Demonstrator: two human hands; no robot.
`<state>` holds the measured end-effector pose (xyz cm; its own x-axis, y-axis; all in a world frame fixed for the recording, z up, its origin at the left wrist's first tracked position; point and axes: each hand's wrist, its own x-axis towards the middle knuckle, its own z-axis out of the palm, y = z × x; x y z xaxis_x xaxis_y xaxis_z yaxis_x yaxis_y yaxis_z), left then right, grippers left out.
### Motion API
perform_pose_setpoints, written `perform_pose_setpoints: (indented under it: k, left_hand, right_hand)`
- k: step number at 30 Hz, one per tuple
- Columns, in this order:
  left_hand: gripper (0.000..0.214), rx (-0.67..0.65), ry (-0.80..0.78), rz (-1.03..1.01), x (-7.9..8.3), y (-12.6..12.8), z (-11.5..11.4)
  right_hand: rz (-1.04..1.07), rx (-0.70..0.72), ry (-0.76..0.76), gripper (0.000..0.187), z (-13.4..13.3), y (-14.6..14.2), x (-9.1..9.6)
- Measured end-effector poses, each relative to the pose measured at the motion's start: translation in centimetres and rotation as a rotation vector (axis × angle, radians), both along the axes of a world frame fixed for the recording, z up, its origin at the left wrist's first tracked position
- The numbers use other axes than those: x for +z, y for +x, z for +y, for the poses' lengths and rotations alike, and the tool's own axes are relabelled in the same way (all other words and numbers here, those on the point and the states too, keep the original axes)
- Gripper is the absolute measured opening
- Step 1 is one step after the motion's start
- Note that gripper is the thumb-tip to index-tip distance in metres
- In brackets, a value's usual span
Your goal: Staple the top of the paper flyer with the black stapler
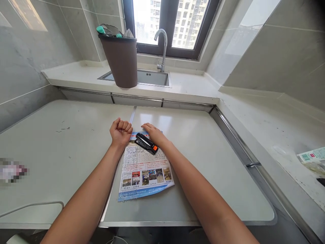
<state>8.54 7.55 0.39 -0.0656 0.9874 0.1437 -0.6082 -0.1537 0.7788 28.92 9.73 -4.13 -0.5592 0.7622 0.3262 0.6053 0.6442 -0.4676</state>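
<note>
A printed leaflet (pixel 144 169) with tables and small photos lies on the white worktop (pixel 203 149) in front of me. A black stapler with an orange end (pixel 146 143) rests across its top part. My left hand (pixel 121 131) is curled into a fist at the leaflet's top left corner, and nothing shows in it. My right hand (pixel 154 133) lies flat with fingers stretched out on the leaflet's top edge, just behind the stapler and touching it.
A brown bin (pixel 122 59) stands at the front edge of the sink (pixel 152 78), with a steel tap (pixel 162 47) behind under the window. Packets (pixel 311 157) lie on the counter at the right. A metal rail (pixel 236 139) borders the worktop.
</note>
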Motion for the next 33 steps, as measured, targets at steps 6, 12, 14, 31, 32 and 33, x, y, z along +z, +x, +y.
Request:
perform_pose_setpoints:
  k: [6, 12, 14, 31, 32, 33]
  left_hand:
    - [0.063, -0.040, -0.068, -0.189, 0.1, 0.2, 0.0]
    - [0.059, -0.101, -0.091, -0.280, 0.0, 0.4, 0.1]
    - [0.060, -0.075, -0.111, -0.276, 0.1, 0.4, 0.1]
    - [0.060, -0.102, -0.118, -0.252, 0.2, 0.6, 0.1]
    - [0.060, -0.105, -0.114, -0.252, 0.2, 0.7, 0.0]
    - [0.060, -0.109, -0.108, -0.249, 0.2, 0.7, 0.0]
  right_hand:
    - [-0.039, -0.075, -0.026, 0.030, 0.7, -0.7, 0.8]
    - [-0.038, -0.135, -0.011, 0.028, 2.5, -2.1, 1.7]
    - [0.021, -0.139, -0.012, 0.027, 2.7, -2.3, 1.8]
    - [-0.080, -0.912, -0.162, 0.017, -2.5, 22.3, 1.2]
    - [-0.067, -0.951, -0.160, 0.016, -2.6, 23.1, 1.1]
    - [-0.052, -0.983, -0.147, 0.016, -2.7, 23.7, 0.9]
